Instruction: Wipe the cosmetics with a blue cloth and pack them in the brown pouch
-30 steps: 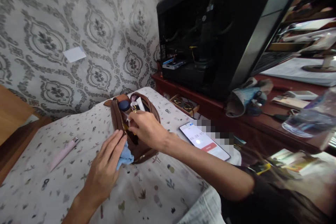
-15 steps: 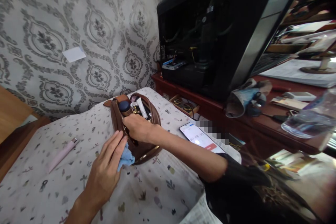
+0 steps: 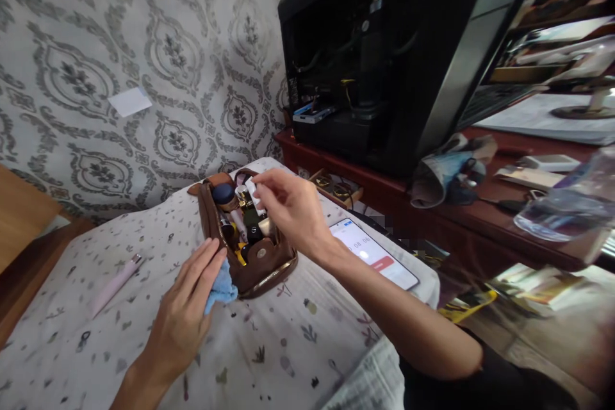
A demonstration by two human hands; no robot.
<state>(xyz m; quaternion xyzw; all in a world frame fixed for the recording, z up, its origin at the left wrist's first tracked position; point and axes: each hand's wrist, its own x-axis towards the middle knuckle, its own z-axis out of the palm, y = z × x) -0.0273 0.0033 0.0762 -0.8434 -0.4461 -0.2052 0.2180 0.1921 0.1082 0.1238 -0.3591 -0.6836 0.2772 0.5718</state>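
Note:
An unzipped brown toiletry bag (image 3: 269,272) sits on the patterned sheet, crammed with small items. Over its far right side, my right hand (image 3: 295,208) pinches the upper end of a small white tube (image 3: 254,195) that stands among the contents. A dark-blue round lid (image 3: 223,193), a pinkish stick (image 3: 239,224) and a black-capped item (image 3: 252,232) show inside. My left hand (image 3: 189,301) rests at the bag's near left side, its fingers straight and together over a light-blue cloth (image 3: 221,288). Part of the cloth is hidden beneath the palm.
A pale pink pen-like tube (image 3: 115,285) lies on the sheet at left. A phone (image 3: 377,253) with a running timer lies right of the bag. Beyond it stand a dark red desk (image 3: 346,170), a black computer case (image 3: 375,77) and an open drawer (image 3: 353,198).
My right hand has risen from the bag's middle and shifted right to the white tube, uncovering more contents. My left hand stays on the cloth.

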